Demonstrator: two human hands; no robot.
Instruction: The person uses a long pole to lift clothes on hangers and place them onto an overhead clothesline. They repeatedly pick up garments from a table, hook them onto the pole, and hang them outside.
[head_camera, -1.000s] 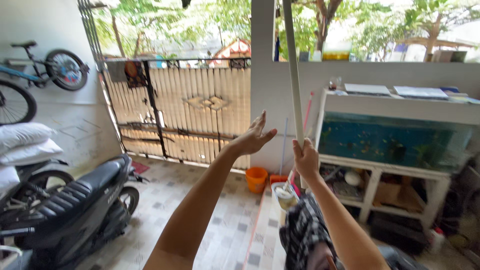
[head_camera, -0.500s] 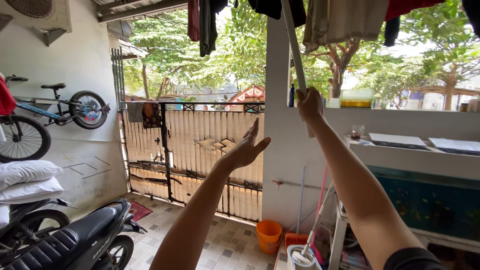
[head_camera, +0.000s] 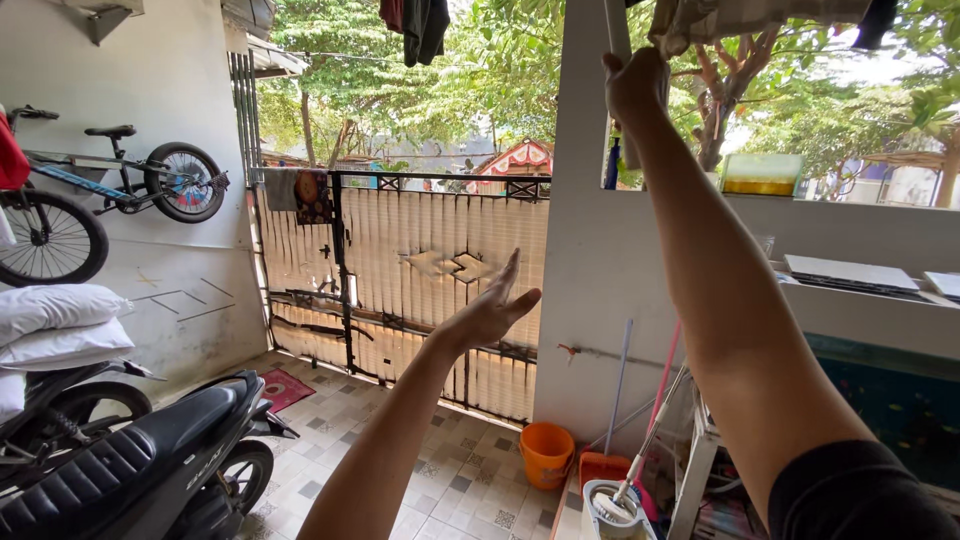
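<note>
The right hand (head_camera: 636, 85) is clenched around a white pole (head_camera: 614, 25) raised toward clothes (head_camera: 735, 18) hanging at twelve o'clock. The left hand (head_camera: 490, 312) is spread, palm up, holding nothing. No garment is down yet; the pole's tip is out of view.

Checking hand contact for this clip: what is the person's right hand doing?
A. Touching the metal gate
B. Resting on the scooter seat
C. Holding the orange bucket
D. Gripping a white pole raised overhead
D: the right hand is closed around the white pole up by the hanging clothes, while the left hand is open and holds nothing.
</note>
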